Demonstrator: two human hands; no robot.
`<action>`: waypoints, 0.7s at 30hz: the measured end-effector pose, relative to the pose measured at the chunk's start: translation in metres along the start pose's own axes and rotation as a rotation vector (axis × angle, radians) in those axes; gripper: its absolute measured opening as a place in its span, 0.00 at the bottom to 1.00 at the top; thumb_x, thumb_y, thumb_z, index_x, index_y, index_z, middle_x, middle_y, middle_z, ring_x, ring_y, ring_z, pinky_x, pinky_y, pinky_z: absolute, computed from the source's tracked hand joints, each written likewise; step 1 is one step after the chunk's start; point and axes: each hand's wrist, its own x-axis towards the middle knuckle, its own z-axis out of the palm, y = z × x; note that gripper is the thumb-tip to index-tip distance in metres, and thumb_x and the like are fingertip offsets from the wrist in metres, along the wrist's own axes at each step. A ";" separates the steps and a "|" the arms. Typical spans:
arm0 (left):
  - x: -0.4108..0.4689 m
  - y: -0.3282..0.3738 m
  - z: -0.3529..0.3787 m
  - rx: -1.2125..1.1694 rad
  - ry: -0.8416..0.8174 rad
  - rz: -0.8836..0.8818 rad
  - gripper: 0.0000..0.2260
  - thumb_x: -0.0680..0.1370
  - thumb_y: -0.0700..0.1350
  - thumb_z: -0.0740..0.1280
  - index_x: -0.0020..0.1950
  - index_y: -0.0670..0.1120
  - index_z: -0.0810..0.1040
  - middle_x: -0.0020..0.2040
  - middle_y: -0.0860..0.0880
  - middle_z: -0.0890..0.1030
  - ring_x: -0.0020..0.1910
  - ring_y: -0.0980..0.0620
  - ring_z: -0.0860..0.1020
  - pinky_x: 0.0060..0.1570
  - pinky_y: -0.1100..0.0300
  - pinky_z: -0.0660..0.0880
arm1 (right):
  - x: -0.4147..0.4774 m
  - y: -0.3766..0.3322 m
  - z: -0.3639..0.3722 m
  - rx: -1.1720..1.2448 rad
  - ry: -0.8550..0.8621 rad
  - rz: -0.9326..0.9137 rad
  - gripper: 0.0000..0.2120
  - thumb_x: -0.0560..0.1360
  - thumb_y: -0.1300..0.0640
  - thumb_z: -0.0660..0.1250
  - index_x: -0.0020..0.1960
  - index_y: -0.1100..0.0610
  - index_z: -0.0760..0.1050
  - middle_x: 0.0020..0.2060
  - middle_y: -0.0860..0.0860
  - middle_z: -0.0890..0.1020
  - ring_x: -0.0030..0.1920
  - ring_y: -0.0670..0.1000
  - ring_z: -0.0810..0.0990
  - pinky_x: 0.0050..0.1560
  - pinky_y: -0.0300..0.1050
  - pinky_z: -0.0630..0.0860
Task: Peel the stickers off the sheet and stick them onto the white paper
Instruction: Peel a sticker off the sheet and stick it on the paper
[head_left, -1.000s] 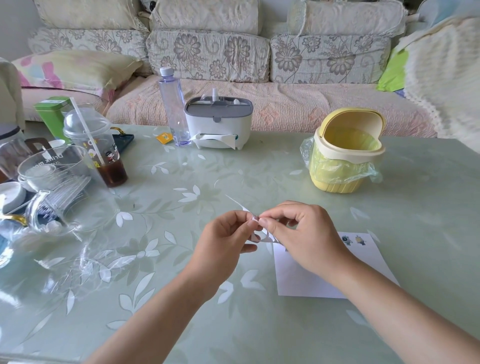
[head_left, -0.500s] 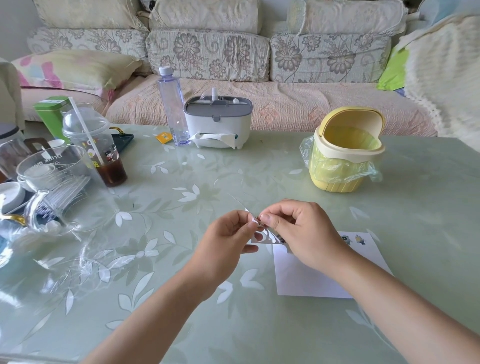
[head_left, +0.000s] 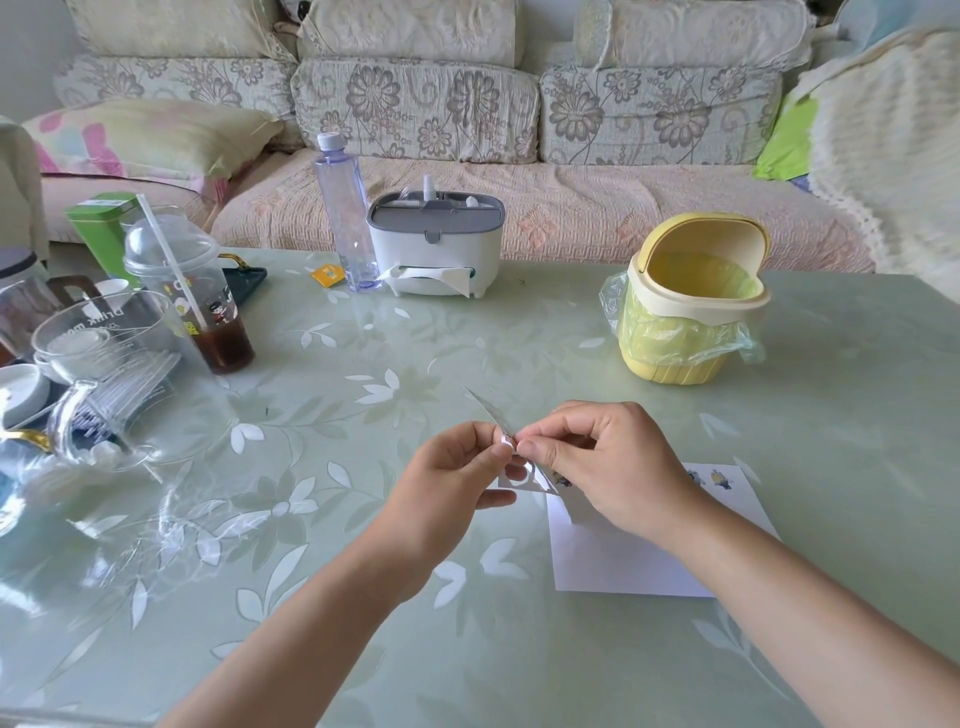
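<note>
Two hands are meeting above the middle of the table (head_left: 519, 338), with bare top lying open ahead of them and to the right. The bin (head_left: 691, 306) is standing well apart at the far right, the tissue box (head_left: 436, 249) and bottle (head_left: 345, 208) are sitting near the far edge, and the cup (head_left: 192, 291) and glassware are crowding the left side. The top is showing pale green with white leaves under a glossy cover, and a flowered sofa (head_left: 415, 104) is running behind it. The left hand (head_left: 457, 467) is pinching the sheet (head_left: 535, 486) between thumb and curled fingers, holding it off the table. The right hand (head_left: 597, 462) is pinching the same sheet right beside the left fingertips (whether a sticker is between them, I cannot tell). The sheet is showing white, thin and bent, with cut-out holes. The paper (head_left: 623, 561) is lying flat below the right wrist, bearing two stickers (head_left: 719, 478) near its far corner.
</note>
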 end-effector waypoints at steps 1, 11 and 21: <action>0.000 0.000 0.000 0.001 -0.002 0.000 0.08 0.83 0.41 0.62 0.48 0.41 0.79 0.42 0.49 0.83 0.49 0.52 0.83 0.56 0.51 0.81 | 0.000 -0.001 0.000 -0.003 -0.002 -0.003 0.03 0.74 0.57 0.76 0.42 0.50 0.87 0.36 0.43 0.84 0.35 0.41 0.79 0.38 0.32 0.72; -0.003 0.002 -0.003 -0.004 -0.032 0.007 0.09 0.84 0.40 0.62 0.46 0.43 0.79 0.43 0.49 0.83 0.49 0.55 0.82 0.56 0.52 0.81 | 0.002 -0.002 0.000 0.013 -0.023 -0.029 0.06 0.75 0.60 0.74 0.41 0.52 0.86 0.34 0.40 0.84 0.35 0.39 0.79 0.38 0.28 0.70; -0.003 0.002 -0.006 -0.067 -0.026 -0.023 0.09 0.83 0.40 0.62 0.47 0.41 0.80 0.44 0.47 0.83 0.48 0.54 0.81 0.55 0.52 0.81 | 0.003 -0.002 0.008 0.052 -0.059 -0.004 0.09 0.79 0.60 0.70 0.42 0.52 0.83 0.36 0.47 0.85 0.38 0.44 0.80 0.44 0.36 0.75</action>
